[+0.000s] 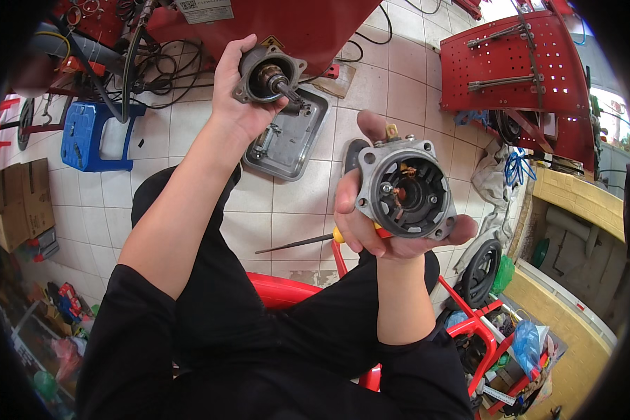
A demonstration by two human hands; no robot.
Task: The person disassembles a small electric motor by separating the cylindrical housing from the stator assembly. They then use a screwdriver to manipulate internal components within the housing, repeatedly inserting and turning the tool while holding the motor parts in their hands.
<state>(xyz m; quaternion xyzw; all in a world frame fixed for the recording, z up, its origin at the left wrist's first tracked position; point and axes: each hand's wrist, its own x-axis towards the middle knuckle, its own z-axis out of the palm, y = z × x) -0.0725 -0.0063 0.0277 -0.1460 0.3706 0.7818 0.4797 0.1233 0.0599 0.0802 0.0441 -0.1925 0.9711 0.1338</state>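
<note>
Left fingers (238, 49), half-curled, hold a metal cup (258, 59), its shaft (281, 85) still inside; right fingers (347, 192), spread, cradle an open casing (416, 200), already separate.

The left hand (229, 98) curls in a grip, the left forearm (175, 192) slanting back from it. To its right, the right hand (359, 227) grips too, the right forearm (404, 301) behind it.
</note>
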